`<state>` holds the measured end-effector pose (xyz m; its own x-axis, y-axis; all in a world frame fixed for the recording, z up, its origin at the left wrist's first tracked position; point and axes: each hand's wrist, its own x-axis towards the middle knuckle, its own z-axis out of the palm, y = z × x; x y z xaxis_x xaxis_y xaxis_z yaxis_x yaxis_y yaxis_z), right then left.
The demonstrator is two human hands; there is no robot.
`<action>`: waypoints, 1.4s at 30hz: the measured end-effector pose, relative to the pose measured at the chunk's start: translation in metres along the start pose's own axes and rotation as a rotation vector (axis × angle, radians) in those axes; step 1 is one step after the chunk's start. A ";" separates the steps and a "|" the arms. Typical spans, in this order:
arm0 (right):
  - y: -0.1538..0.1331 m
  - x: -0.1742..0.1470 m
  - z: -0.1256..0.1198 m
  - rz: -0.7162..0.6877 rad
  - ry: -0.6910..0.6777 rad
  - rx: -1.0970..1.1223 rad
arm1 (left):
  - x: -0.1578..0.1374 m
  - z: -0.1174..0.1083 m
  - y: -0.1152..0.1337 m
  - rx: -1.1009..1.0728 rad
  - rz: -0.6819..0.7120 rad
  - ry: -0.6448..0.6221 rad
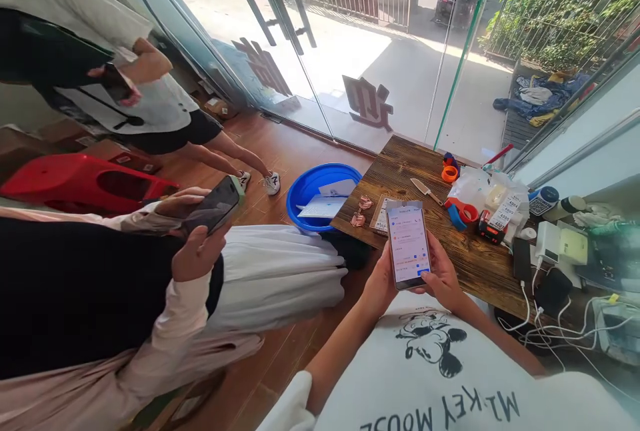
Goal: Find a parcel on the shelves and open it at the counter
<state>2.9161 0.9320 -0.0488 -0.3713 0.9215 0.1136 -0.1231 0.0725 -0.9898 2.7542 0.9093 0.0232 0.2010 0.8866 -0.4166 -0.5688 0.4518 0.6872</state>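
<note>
A smartphone (409, 241) with a lit white screen is held upright in front of my chest, over the near edge of the wooden table (385, 171). My left hand (381, 279) wraps round its left side. My right hand (441, 268) grips the right side, with the thumb over a blue button low on the screen. Just beyond the phone lie a printed card (383, 214), partly hidden, and some small pinkish-brown items (361, 211) that I cannot make out. Farther back on the table is a knife (424, 188).
A person in a pale sleeve (187, 304) stands close on the left, holding another phone (216, 208). A second person stands farther back near a red chair (90, 181). A blue tub (300, 201) holds papers. Tape rolls (468, 213), cables (565, 331) and chargers crowd the right. Glass doors stand ahead.
</note>
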 end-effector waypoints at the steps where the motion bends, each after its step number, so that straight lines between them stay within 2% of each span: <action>1: 0.000 0.000 0.003 -0.009 -0.006 0.007 | -0.001 -0.002 0.001 -0.002 0.003 -0.002; 13: -0.003 0.003 0.026 -0.078 0.035 -0.068 | -0.005 -0.022 0.006 -0.020 0.010 -0.077; 26: -0.001 0.009 0.031 -0.053 0.057 -0.101 | -0.002 -0.024 0.015 -0.018 0.012 -0.087; 28: -0.002 0.010 0.026 -0.123 0.076 -0.201 | -0.002 -0.025 0.015 -0.022 0.009 -0.089; 31: 0.000 0.008 0.013 -0.306 0.113 -0.451 | -0.001 -0.025 0.015 -0.041 0.008 -0.082; 34: 0.005 0.005 0.002 -0.477 0.035 -0.631 | 0.000 -0.024 0.013 -0.046 0.037 -0.059; 37: 0.003 0.006 0.002 -0.690 -0.012 -0.772 | 0.000 -0.024 0.012 -0.039 0.067 -0.058; 39: -0.003 0.010 0.006 -0.817 0.054 -0.826 | 0.000 -0.026 0.012 -0.019 0.043 -0.092; 42: -0.016 0.015 0.012 -0.896 0.148 -0.796 | 0.000 -0.029 0.012 0.018 0.006 -0.167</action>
<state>2.9013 0.9402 -0.0307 -0.3287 0.4548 0.8277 0.3377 0.8751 -0.3467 2.7241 0.9118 0.0142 0.3283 0.8929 -0.3081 -0.5567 0.4465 0.7005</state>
